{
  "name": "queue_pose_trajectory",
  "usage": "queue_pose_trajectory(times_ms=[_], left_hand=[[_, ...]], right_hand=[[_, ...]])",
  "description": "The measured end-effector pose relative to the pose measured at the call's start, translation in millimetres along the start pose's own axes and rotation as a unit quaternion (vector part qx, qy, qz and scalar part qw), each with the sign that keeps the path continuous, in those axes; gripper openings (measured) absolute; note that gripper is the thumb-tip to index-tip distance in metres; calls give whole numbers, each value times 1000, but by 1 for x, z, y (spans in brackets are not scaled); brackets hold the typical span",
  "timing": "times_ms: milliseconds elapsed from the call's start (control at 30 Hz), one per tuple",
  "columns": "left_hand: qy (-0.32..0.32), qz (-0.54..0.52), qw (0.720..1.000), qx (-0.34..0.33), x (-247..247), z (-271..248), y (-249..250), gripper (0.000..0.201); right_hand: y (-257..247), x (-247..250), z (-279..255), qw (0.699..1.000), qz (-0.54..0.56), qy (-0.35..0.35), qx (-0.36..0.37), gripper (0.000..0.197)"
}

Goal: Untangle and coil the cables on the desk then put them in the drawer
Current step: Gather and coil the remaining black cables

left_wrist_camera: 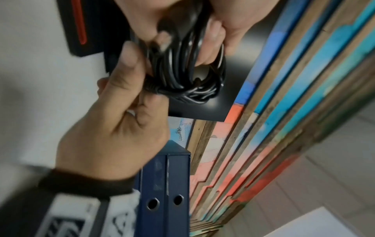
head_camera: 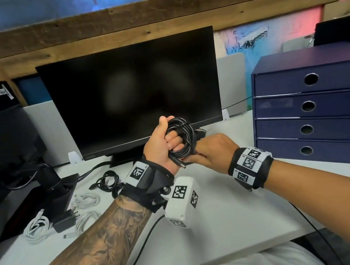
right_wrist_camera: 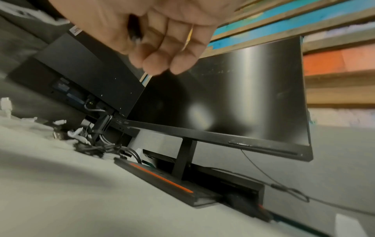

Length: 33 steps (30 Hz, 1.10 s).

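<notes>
Fingers [head_camera: 176, 140] of left hand [head_camera: 163, 149] curled through black cable coil [head_camera: 181, 138], gripping it above the desk [head_camera: 225, 204], in front of the monitor [head_camera: 132, 93]. Glossy loops, bunched, plug end poking out by the palm. Right hand [head_camera: 216, 151] pinching a strand at the coil's bottom. Fingertips there hidden behind the hand; wrist views blurred. Drawer unit [head_camera: 316, 109] at the desk's right edge, all drawers closed.

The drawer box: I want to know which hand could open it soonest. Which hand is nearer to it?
Right. The right hand is beside the drawer box, pinching the black cable coil. The left hand grips that coil farther left.
</notes>
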<state>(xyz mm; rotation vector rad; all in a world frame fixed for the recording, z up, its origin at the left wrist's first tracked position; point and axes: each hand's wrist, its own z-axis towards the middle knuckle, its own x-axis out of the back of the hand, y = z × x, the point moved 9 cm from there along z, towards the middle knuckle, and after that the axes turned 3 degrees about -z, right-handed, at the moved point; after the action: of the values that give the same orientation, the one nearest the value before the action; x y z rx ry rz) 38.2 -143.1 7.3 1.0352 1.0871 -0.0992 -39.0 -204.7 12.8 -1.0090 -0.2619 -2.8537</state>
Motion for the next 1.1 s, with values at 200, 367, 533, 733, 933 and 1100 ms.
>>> queue_pose_trajectory(times_ms=[200, 367, 533, 733, 933, 1100], left_hand=[[-3, 277, 945, -175, 1, 6, 47, 22], [-41, 352, 926, -133, 5, 10, 40, 28], [-39, 428, 898, -92, 18, 18, 35, 43], [22, 609, 792, -34, 55, 24, 73, 36], [64, 669, 740, 22, 103, 14, 103, 8], [131, 674, 723, 72, 150, 12, 106, 11]], right_hand=[[9, -13, 4, 964, 161, -153, -144, 53], [21, -15, 10, 827, 456, -110, -310, 48], [25, -24, 11, 810, 466, -101, -342, 24], [23, -62, 12, 752, 497, -131, -411, 14], [1, -123, 27, 729, 492, -209, -427, 30], [-15, -168, 28, 708, 475, -283, -438, 34]])
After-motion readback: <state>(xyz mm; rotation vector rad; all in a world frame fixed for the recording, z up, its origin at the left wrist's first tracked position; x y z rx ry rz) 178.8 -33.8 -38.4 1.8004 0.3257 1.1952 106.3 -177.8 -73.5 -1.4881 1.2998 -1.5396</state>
